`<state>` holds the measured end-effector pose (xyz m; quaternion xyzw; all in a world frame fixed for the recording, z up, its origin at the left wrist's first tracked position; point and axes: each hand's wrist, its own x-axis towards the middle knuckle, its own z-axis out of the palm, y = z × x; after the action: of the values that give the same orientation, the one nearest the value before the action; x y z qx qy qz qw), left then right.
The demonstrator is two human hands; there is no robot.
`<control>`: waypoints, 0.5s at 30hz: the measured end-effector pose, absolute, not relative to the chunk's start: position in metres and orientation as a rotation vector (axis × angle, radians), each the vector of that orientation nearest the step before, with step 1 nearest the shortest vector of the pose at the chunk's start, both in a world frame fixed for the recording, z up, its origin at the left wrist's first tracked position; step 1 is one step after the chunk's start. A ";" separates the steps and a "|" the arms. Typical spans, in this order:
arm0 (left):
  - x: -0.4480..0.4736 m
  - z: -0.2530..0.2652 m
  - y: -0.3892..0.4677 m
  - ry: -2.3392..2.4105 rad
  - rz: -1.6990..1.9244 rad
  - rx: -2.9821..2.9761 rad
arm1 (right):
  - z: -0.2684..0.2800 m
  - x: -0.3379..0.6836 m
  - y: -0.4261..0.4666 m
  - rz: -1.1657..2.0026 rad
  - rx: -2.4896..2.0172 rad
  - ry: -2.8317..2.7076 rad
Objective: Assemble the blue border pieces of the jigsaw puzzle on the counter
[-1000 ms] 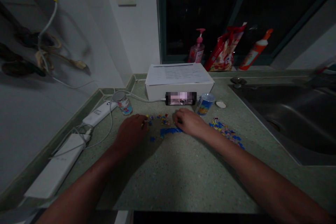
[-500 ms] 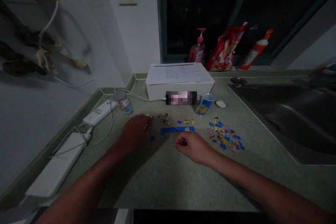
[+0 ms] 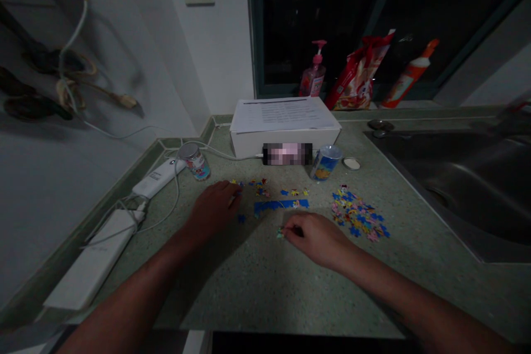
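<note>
My right hand (image 3: 317, 238) pinches a pale green puzzle piece (image 3: 280, 232) at its fingertips, low over the counter. My left hand (image 3: 215, 202) rests palm down on the counter, fingers loosely bent and a gap showing at the thumb. Its fingertips are beside a few small puzzle pieces (image 3: 237, 183). Between the hands lies a joined blue strip of puzzle (image 3: 271, 205). A single blue piece (image 3: 241, 218) sits left of it, and small groups of pieces (image 3: 262, 191) lie behind it. Right of my right hand spreads a pile of loose puzzle pieces (image 3: 359, 215).
Behind the puzzle stand a jar (image 3: 194, 161), a blue can (image 3: 326, 163) and a round lid (image 3: 352, 164). A phone with a blurred screen (image 3: 287, 154) leans on a white box (image 3: 286, 138). Power strips (image 3: 97, 260) with cables lie left; a sink (image 3: 456, 193) is right.
My right hand has shifted slightly right and down, and the green piece at its fingertips shows more plainly. My left hand has stayed almost in place. The view has moved a little.
</note>
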<state>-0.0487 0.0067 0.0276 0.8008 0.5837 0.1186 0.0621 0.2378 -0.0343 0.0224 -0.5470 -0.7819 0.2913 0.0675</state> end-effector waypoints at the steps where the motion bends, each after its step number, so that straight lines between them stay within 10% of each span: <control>1: -0.049 0.027 0.007 1.758 0.366 2.426 | 0.024 0.239 -0.034 0.863 -1.632 -2.376; 15: -0.050 0.024 0.006 1.658 0.450 2.487 | 0.019 0.251 -0.028 0.673 -1.232 -2.616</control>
<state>-0.0499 0.0061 0.0238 0.8213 0.5475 0.1485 0.0597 0.2513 -0.0283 0.0192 -0.4135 -0.8779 0.2256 0.0861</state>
